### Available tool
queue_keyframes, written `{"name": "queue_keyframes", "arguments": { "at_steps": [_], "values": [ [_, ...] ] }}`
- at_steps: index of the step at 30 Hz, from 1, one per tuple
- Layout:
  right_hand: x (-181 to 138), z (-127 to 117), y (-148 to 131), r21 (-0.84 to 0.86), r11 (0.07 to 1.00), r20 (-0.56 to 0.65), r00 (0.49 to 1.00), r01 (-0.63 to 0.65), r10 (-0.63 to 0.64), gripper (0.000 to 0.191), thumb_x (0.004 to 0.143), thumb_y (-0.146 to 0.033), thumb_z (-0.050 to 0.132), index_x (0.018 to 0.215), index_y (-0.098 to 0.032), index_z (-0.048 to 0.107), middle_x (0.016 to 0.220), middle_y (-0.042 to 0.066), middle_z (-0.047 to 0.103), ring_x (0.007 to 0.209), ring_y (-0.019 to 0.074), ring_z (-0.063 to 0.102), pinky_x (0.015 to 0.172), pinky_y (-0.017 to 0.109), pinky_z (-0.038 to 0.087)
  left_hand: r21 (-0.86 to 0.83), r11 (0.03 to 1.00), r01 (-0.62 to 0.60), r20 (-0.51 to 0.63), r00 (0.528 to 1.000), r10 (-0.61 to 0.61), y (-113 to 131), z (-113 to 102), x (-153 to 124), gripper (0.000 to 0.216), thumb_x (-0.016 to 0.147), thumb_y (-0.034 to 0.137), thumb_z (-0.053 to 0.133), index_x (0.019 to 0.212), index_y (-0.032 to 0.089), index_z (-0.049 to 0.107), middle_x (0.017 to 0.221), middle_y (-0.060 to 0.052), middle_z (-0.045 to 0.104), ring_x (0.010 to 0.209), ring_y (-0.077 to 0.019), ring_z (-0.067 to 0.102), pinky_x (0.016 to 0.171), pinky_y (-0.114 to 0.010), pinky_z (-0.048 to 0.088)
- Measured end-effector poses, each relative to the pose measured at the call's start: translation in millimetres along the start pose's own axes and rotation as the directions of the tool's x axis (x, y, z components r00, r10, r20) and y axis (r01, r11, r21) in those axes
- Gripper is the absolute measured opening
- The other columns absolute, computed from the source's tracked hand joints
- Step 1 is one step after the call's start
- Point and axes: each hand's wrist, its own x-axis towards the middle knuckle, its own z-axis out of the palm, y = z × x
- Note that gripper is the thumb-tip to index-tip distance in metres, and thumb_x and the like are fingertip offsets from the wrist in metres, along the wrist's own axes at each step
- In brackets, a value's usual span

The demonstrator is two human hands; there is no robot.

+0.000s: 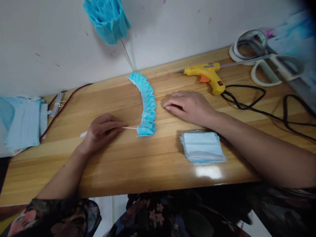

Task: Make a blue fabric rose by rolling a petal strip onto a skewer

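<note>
My left hand (103,129) pinches one end of a thin wooden stick (130,127). The stick's other end meets the near end of a pleated blue strip (148,98), which looks like mask fabric. From there the strip lies in a curve across the table toward the wall. To the right of the strip, apart from it, my right hand (186,105) rests on the tabletop with fingers curled together and nothing visible in them. A stack of cut blue-and-white fabric pieces (203,147) lies just below my right wrist.
A yellow hot glue gun (204,73) lies behind my right hand, its black cord (256,110) running right. Beyond it are tape rolls (237,54) and scissors (266,80). Face masks (24,121) are piled at left. A blue fabric flower (110,24) on a stick leans against the wall.
</note>
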Motion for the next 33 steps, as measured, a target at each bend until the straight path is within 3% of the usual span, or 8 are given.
{"name": "queue_keyframes", "arguments": {
  "at_steps": [6, 15, 21, 28, 33],
  "values": [
    [-0.7, -1.1, -0.1, 0.02, 1.0, -0.002, 1.0, 0.011, -0.011, 0.027, 0.105, -0.031, 0.05, 0.101, -0.024, 0.076, 0.103, 0.007, 0.079, 0.101, 0.0254, 0.07, 0.081, 0.037, 0.047, -0.046, 0.999, 0.007, 0.001, 1.0, -0.007, -1.6, -0.7, 0.6, 0.008, 0.095, 0.015, 0.072, 0.096, 0.023, 0.071, 0.089, -0.002, 0.072, 0.076, -0.0132, 0.067, 0.064, -0.025, 0.051],
    [0.0, -2.8, -4.2, 0.031, 0.997, 0.057, 0.996, -0.064, 0.063, 0.032, 0.106, -0.038, 0.046, 0.101, -0.032, 0.077, 0.107, 0.005, 0.079, 0.106, 0.0279, 0.07, 0.088, 0.042, 0.05, -0.104, 0.994, 0.027, 0.083, 0.996, -0.018, 0.9, -4.6, -0.4, 0.011, 0.099, 0.017, 0.068, 0.104, 0.026, 0.072, 0.095, -0.003, 0.074, 0.084, -0.0155, 0.069, 0.072, -0.028, 0.055],
    [-0.6, -2.3, -11.4, 0.093, 0.995, 0.057, 0.998, -0.027, 0.022, 0.033, 0.106, -0.034, 0.045, 0.1, -0.032, 0.077, 0.115, 0.003, 0.08, 0.112, 0.0268, 0.071, 0.093, 0.041, 0.052, -0.097, 0.992, 0.076, 0.135, 0.989, -0.063, -0.5, -5.4, -2.2, 0.01, 0.103, 0.024, 0.063, 0.103, 0.025, 0.073, 0.095, -0.005, 0.075, 0.084, -0.0177, 0.071, 0.075, -0.031, 0.056],
    [7.7, -1.6, -1.8, 0.139, 0.988, -0.011, 0.997, -0.074, 0.076, 0.026, 0.102, -0.031, 0.052, 0.105, -0.029, 0.078, 0.113, 0.005, 0.081, 0.106, 0.0283, 0.074, 0.088, 0.041, 0.053, -0.074, 0.996, 0.05, 0.111, 0.993, -0.042, 0.0, -4.3, 4.8, 0.015, 0.104, 0.028, 0.062, 0.099, 0.022, 0.074, 0.093, -0.003, 0.074, 0.083, -0.0159, 0.07, 0.074, -0.028, 0.055],
    [28.8, 3.8, 14.8, 0.076, 0.99, -0.078, 0.989, -0.12, 0.126, 0.025, 0.1, -0.04, 0.057, 0.1, -0.028, 0.079, 0.102, 0.006, 0.081, 0.092, 0.03, 0.072, 0.074, 0.041, 0.05, -0.064, 0.998, 0.019, 0.059, 0.998, -0.016, -0.9, -1.0, 5.4, 0.015, 0.104, 0.028, 0.063, 0.097, 0.02, 0.074, 0.092, -0.005, 0.074, 0.083, -0.0156, 0.07, 0.074, -0.027, 0.055]
  ]
}}
